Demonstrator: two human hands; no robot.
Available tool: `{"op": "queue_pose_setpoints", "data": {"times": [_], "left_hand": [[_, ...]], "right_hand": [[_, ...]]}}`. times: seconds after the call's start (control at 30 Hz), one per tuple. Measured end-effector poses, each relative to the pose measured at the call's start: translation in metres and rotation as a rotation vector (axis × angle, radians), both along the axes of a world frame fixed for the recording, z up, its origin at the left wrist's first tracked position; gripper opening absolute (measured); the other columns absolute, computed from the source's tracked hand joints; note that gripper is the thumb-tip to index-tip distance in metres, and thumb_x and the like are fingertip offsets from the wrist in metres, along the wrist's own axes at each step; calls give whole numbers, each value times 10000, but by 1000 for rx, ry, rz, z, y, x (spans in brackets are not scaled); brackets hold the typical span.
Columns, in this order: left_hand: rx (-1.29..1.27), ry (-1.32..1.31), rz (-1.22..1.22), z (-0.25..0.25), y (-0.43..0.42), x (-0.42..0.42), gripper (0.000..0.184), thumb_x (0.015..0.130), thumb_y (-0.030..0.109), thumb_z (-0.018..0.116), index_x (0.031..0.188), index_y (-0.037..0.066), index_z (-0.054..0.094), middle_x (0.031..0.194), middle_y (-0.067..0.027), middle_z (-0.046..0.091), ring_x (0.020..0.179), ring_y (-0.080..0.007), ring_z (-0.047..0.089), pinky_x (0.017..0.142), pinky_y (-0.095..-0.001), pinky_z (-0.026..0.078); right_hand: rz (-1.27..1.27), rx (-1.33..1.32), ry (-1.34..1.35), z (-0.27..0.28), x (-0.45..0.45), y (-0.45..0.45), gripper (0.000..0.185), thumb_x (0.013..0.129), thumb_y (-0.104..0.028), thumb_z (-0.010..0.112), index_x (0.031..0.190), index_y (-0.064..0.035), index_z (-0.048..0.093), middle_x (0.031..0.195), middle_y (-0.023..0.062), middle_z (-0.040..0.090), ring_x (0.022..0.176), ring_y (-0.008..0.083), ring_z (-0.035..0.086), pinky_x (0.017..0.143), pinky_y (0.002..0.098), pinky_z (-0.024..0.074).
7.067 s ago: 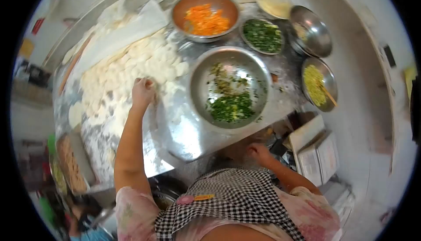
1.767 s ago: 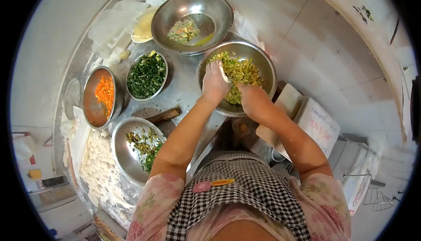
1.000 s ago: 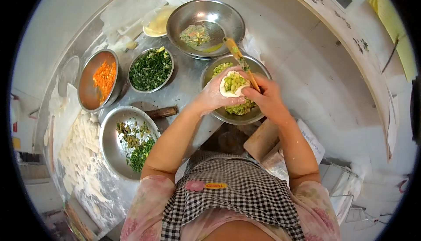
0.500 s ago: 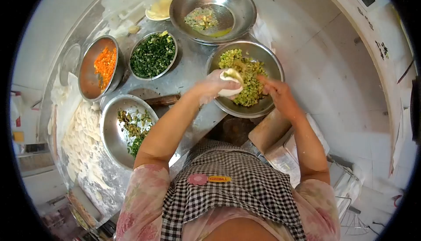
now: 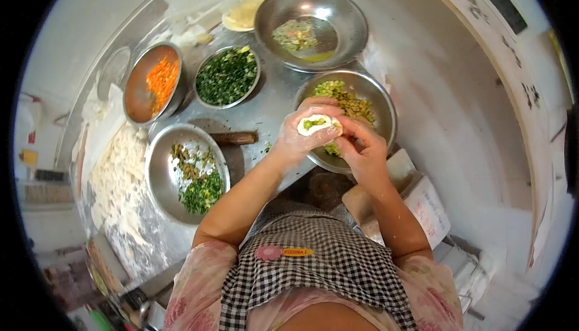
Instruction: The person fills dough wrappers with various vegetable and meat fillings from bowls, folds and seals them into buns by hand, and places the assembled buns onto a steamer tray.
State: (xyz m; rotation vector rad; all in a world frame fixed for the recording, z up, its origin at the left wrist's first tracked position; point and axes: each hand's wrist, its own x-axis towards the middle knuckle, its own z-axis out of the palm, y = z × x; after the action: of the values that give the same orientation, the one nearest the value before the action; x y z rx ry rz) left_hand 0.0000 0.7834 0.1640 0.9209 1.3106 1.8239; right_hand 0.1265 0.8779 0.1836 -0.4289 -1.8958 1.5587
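dough wrapper (image 5: 320, 128) lies in the left hand (image 5: 294, 137), over the near-left part of the steel bowl (image 5: 391, 127) of chopped pale-green filling (image 5: 347, 99). i see the left fingers curled around it, and the right hand (image 5: 367, 153) pinching its right edge between thumb and forefinger. farther off, a wide basin (image 5: 338, 26) holds a little mixed chopped food and some liquid; to its left, a small bowl (image 5: 258, 79) is heaped with dark chopped greens, and a tilted bowl (image 5: 137, 93) has orange shreds. a nearer bowl (image 5: 161, 171) holds greens and brownish bits. from my view, the wrapper's opening faces up, green showing inside, its long axis running roughly left to right.
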Motion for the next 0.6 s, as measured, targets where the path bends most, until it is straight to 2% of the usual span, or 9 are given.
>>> {"op": "queue_pose_setpoints", "data": {"times": [0.1,0.17,0.2,0.23,0.3,0.43,0.5,0.57,0.6], "left_hand": [[-112,242,81,15,-20,0,604,715,212,753,1247,62,511,1187,-129,533,1095,-224,503,936,-331,397],[-161,477,107,20,-38,-3,683,720,234,745,1312,67,450,1203,-137,530,1102,-243,507,940,-332,394],[-196,566,120,27,-47,-4,718,741,229,726,1344,24,392,1217,-129,519,1107,-203,503,936,-303,384],[-206,497,138,29,-56,-4,723,745,240,719,1350,29,384,1209,-131,524,1104,-209,506,938,-303,380],[-215,369,169,30,-72,-5,733,754,263,705,1363,37,366,1194,-134,535,1098,-219,514,942,-303,372],[-233,578,364,18,-108,-8,565,747,196,674,1262,40,501,1199,-134,527,1122,-225,496,957,-325,373],[-275,444,409,17,-130,-3,430,741,154,657,1154,56,588,1197,-120,512,1128,-221,486,951,-330,382],[-273,361,414,12,-155,-1,401,744,143,654,1134,71,602,1191,-115,507,1117,-227,492,949,-330,382],[-239,325,406,20,-167,2,272,784,184,620,1028,62,624,1188,-122,501,1108,-226,493,929,-331,391]], "right_hand": [[177,247,-101,12,-15,15,215,770,7,607,984,-18,618,855,42,590,762,117,565,667,233,448],[343,84,-184,26,-28,13,186,764,11,603,949,-8,598,839,60,583,738,136,566,659,250,450],[439,16,-241,34,-33,11,192,766,11,601,956,-8,593,835,64,582,732,143,566,655,258,452],[536,-53,-302,37,-39,6,197,768,12,599,963,-7,589,830,67,580,726,149,566,652,265,454],[511,276,-206,35,-51,-14,189,756,36,577,941,3,598,836,67,592,723,172,568,636,291,447],[423,724,26,25,-59,-63,166,760,-22,591,925,-17,606,893,107,583,779,286,563,686,333,460],[477,887,109,26,-60,-84,157,771,-40,561,924,-41,595,917,105,577,837,307,558,723,366,465],[509,903,-18,41,-58,-103,175,776,12,553,932,-34,617,928,92,576,824,257,553,703,315,457],[523,913,-83,48,-58,-114,189,779,39,549,935,-31,629,933,86,575,818,232,551,693,290,453]]}}
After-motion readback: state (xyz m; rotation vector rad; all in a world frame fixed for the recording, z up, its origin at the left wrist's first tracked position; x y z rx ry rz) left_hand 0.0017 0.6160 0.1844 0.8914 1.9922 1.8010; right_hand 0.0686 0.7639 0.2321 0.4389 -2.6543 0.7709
